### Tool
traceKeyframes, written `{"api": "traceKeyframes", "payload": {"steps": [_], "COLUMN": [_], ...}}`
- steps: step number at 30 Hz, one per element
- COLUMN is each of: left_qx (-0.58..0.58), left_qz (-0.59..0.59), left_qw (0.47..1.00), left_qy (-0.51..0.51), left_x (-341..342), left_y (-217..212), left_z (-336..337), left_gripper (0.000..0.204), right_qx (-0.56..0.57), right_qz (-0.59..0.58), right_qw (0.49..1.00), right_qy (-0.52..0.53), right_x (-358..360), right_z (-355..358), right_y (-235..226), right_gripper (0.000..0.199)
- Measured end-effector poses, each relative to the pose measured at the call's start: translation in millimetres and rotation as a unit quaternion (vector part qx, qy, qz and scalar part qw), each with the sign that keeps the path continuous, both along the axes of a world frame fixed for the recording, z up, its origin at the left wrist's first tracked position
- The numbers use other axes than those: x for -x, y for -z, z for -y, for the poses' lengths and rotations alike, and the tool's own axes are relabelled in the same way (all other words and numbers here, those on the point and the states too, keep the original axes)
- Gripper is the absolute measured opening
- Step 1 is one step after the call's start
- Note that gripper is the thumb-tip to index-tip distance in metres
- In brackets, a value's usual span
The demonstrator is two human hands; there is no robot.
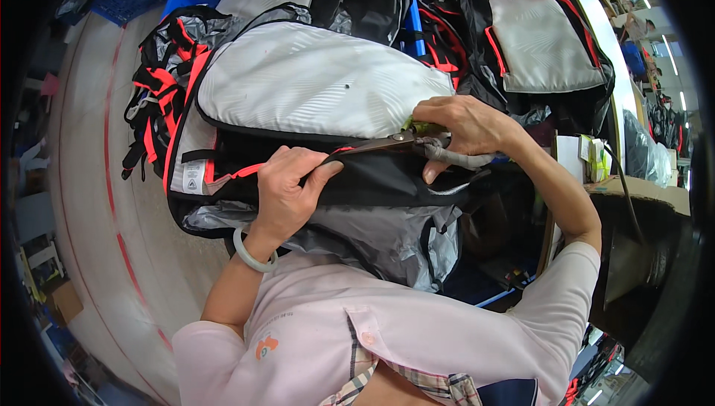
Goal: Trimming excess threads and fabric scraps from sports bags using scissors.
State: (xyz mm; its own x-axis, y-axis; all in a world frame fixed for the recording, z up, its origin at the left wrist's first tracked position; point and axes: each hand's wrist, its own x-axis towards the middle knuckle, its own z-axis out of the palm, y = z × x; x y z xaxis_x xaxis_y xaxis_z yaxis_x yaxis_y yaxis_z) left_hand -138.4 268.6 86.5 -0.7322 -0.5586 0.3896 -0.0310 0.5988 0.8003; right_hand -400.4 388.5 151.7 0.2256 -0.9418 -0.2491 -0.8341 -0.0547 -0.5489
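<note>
We pinch the black edge of the backpack (313, 101) with the left hand (287, 190). The right hand (465, 127), just beside it, has its fingers clenched around the scissors (380, 143). The backpack lies on the desk (97, 145); it looks soft and light, so we grip at the seam.

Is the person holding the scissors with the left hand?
No, the scissors are gripped in the right hand, while the left hand presses on the black edge of the backpack.
</note>
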Motion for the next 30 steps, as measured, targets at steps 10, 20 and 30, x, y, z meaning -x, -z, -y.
{"api": "traceKeyframes", "payload": {"steps": [10, 20, 30], "left_qx": [0.127, -0.118, -0.029], "left_qz": [0.092, 0.190, 0.142], "left_qw": [0.987, 0.970, 0.985], "left_qy": [0.026, 0.092, 0.095], "left_x": [-51.6, -80.2, -78.3], "left_y": [5.5, -86.2, -66.2], "left_z": [59.6, 62.4, 65.7], "left_gripper": [0.031, 0.022, 0.023], "right_qx": [0.016, 0.076, 0.219], "right_qz": [0.032, 0.297, 0.210], "right_qw": [0.996, 0.933, 0.944], "right_qy": [0.086, 0.190, 0.128], "right_x": [3.9, -64.5, -168.7], "right_z": [-28.3, 8.5, 67.2], "right_y": [25.2, -36.4, -5.5], "right_gripper": [0.059, 0.061, 0.043]}}
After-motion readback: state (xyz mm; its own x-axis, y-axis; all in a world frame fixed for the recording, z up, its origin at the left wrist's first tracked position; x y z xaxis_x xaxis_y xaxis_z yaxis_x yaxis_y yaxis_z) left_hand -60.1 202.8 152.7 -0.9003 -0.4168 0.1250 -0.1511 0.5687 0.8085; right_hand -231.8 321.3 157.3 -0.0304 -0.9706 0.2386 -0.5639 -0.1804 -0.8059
